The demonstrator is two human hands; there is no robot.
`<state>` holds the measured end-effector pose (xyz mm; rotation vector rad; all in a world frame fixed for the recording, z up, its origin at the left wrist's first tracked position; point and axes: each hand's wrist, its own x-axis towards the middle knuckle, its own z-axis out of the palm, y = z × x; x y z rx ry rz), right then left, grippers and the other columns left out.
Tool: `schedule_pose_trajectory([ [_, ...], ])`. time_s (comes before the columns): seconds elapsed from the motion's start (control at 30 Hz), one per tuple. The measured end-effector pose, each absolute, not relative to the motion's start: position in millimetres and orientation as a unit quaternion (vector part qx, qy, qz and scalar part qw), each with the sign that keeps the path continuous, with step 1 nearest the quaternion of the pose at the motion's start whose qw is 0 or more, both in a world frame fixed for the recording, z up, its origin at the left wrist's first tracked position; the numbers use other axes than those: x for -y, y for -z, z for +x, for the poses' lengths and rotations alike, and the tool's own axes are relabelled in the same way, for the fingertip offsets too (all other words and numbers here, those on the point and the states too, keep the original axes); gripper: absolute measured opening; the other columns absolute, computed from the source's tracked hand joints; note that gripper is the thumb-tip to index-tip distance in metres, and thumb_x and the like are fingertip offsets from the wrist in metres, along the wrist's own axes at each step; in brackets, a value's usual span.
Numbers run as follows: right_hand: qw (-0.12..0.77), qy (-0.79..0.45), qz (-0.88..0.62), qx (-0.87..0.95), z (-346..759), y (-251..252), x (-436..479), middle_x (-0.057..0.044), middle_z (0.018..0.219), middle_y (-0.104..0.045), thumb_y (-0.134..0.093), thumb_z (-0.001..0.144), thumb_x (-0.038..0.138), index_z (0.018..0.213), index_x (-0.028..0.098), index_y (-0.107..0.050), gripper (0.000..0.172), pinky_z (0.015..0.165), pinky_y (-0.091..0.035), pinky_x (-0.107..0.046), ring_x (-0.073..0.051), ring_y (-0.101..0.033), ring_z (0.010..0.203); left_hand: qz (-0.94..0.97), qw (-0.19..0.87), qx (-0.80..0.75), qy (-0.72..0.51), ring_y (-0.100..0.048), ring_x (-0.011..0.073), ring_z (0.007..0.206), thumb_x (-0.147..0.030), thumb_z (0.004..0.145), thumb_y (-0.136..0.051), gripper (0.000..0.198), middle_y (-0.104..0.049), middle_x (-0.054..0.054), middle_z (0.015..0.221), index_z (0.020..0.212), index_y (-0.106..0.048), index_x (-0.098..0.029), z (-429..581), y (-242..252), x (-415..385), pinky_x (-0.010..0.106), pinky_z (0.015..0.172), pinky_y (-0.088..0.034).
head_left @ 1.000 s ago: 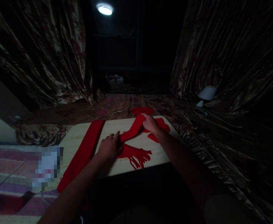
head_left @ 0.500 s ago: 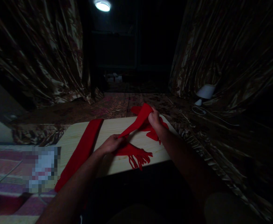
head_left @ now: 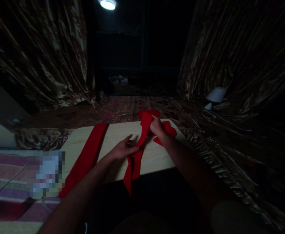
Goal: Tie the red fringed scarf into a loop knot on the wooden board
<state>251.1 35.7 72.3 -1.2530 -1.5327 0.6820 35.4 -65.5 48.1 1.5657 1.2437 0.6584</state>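
A red scarf hangs from my right hand, whose fingers are closed around it above the right part of the wooden tabletop. From there the cloth runs down and droops past the table's near edge. My left hand has its fingers apart, the thumb raised, and its fingertips are at the side of the hanging strip. More of the red cloth lies bunched behind and beside my right hand. On the left of the table a folded red strip of cloth lies lengthwise, partly behind my left forearm.
A small white lamp with a cord stands at the right on the patterned cover. Heavy curtains flank a dark window. To the left are a striped bedspread and a blurred-out item.
My left hand has let go of the scarf and its fingers have spread. The scarf's fringed end has dropped over the near table edge. My right hand has shifted slightly left.
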Motion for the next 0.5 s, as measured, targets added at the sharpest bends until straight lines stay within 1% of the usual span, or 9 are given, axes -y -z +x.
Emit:
schedule_pose_trajectory([
  [0.07,0.517,-0.262,-0.516,0.631,243,-72,-33,-0.005,0.093,-0.07,-0.044,0.085,0.031,0.102,0.016,-0.065,0.03,0.072,-0.051,-0.026,-0.017,-0.063,0.079,0.66,0.451,-0.527,-0.29,-0.065,0.0286,0.114,-0.052,0.067,-0.082,0.119,-0.059,0.021,0.139,0.16,-0.018,-0.013,54,-42,66,0.033,0.087,-0.053],
  [0.1,0.524,-0.25,-0.513,0.632,240,-73,-31,-0.004,0.09,-0.07,-0.046,0.084,0.03,0.097,0.017,-0.065,0.027,0.071,-0.051,-0.026,-0.017,-0.062,0.077,0.668,0.421,-0.538,-0.296,-0.066,0.0284,0.111,-0.051,0.069,-0.081,0.115,-0.06,0.021,0.137,0.16,-0.02,-0.013,63,-41,66,0.033,0.086,-0.053],
  [0.17,0.521,-0.233,-0.505,0.648,234,-77,-28,-0.003,0.086,-0.069,-0.046,0.084,0.029,0.092,0.018,-0.065,0.024,0.073,-0.05,-0.026,-0.017,-0.062,0.078,0.688,0.34,-0.568,-0.296,-0.069,0.0282,0.103,-0.047,0.076,-0.074,0.089,-0.069,0.018,0.124,0.152,-0.04,-0.014,75,-42,62,0.033,0.083,-0.051],
  [0.23,0.515,-0.205,-0.501,0.665,234,-81,-27,-0.003,0.087,-0.07,-0.045,0.086,0.027,0.092,0.019,-0.065,0.023,0.077,-0.051,-0.028,-0.018,-0.062,0.081,0.696,0.275,-0.597,-0.29,-0.07,0.0281,0.096,-0.039,0.084,-0.064,0.05,-0.074,0.015,0.107,0.127,-0.064,-0.014,77,-47,54,0.033,0.08,-0.05],
  [0.27,0.509,-0.187,-0.503,0.673,237,-83,-27,-0.003,0.088,-0.07,-0.046,0.085,0.024,0.092,0.019,-0.066,0.022,0.079,-0.05,-0.028,-0.019,-0.063,0.083,0.685,0.267,-0.611,-0.294,-0.07,0.0278,0.092,-0.036,0.086,-0.058,0.037,-0.075,0.015,0.099,0.113,-0.07,-0.013,75,-49,49,0.032,0.077,-0.049],
  [0.3,0.497,-0.172,-0.512,0.68,241,-85,-27,-0.004,0.09,-0.07,-0.047,0.084,0.021,0.092,0.019,-0.066,0.021,0.08,-0.05,-0.029,-0.019,-0.063,0.085,0.661,0.276,-0.626,-0.308,-0.07,0.0271,0.088,-0.034,0.087,-0.054,0.032,-0.075,0.014,0.093,0.101,-0.072,-0.013,70,-51,43,0.031,0.072,-0.049],
  [0.33,0.476,-0.167,-0.526,0.685,246,-86,-28,-0.004,0.09,-0.07,-0.05,0.082,0.018,0.092,0.019,-0.066,0.019,0.081,-0.05,-0.029,-0.019,-0.064,0.086,0.626,0.301,-0.639,-0.332,-0.07,0.0259,0.082,-0.034,0.087,-0.05,0.032,-0.075,0.014,0.088,0.095,-0.072,-0.012,64,-53,37,0.03,0.067,-0.048],
  [0.4,0.4,-0.209,-0.558,0.696,259,-84,-28,-0.004,0.085,-0.07,-0.056,0.077,0.015,0.088,0.018,-0.066,0.015,0.076,-0.051,-0.028,-0.019,-0.064,0.082,0.54,0.354,-0.65,-0.401,-0.068,0.0231,0.07,-0.035,0.085,-0.047,0.034,-0.073,0.011,0.078,0.092,-0.071,-0.012,48,-54,26,0.028,0.057,-0.045],
  [0.5,0.244,-0.321,-0.557,0.726,277,-78,-25,-0.002,0.072,-0.067,-0.067,0.073,0.018,0.076,0.017,-0.063,0.005,0.062,-0.048,-0.025,-0.017,-0.061,0.067,0.483,0.396,-0.625,-0.468,-0.065,0.0209,0.064,-0.036,0.08,-0.051,0.034,-0.071,0.008,0.073,0.093,-0.07,-0.012,25,-52,15,0.027,0.052,-0.045],
])
